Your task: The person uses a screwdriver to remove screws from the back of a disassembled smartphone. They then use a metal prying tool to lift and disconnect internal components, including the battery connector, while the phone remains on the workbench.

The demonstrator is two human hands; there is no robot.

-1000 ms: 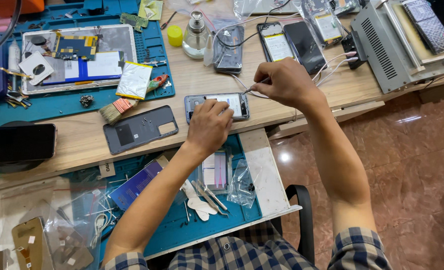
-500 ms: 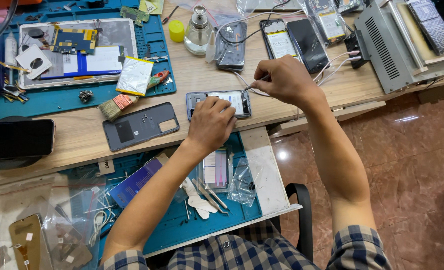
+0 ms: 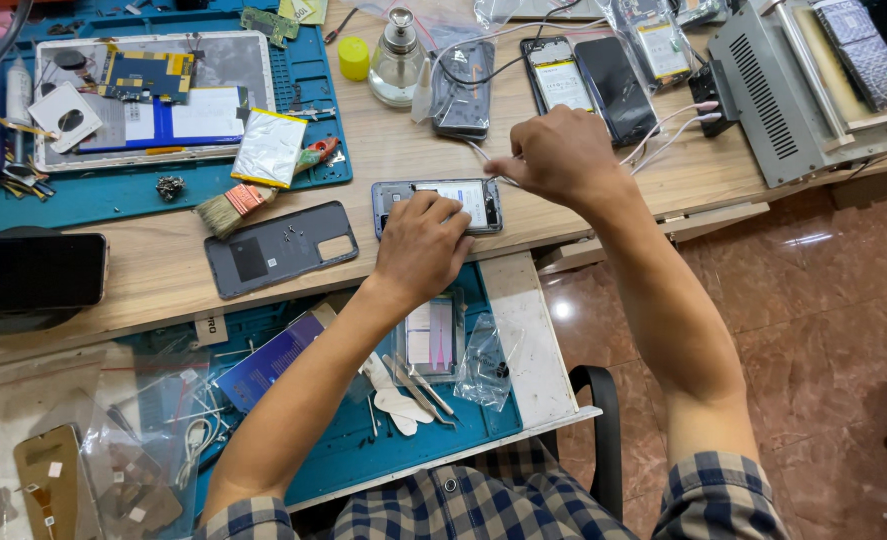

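L hand (image 3: 425,243): I've got it flat on the opened phone (image 3: 437,204), fingers curled, pinning it at desk (image 3: 163,270) edge.
R hand (image 3: 555,155): fingers pinched shut; can't tell on what.
Nearby: grey back cover (image 3: 281,247) left of phone.

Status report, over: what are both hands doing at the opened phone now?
Left hand pressing down on opened phone. Right hand pinched just above its right end, tool too small to tell. Grey back cover lies apart, left. Nothing in the way.
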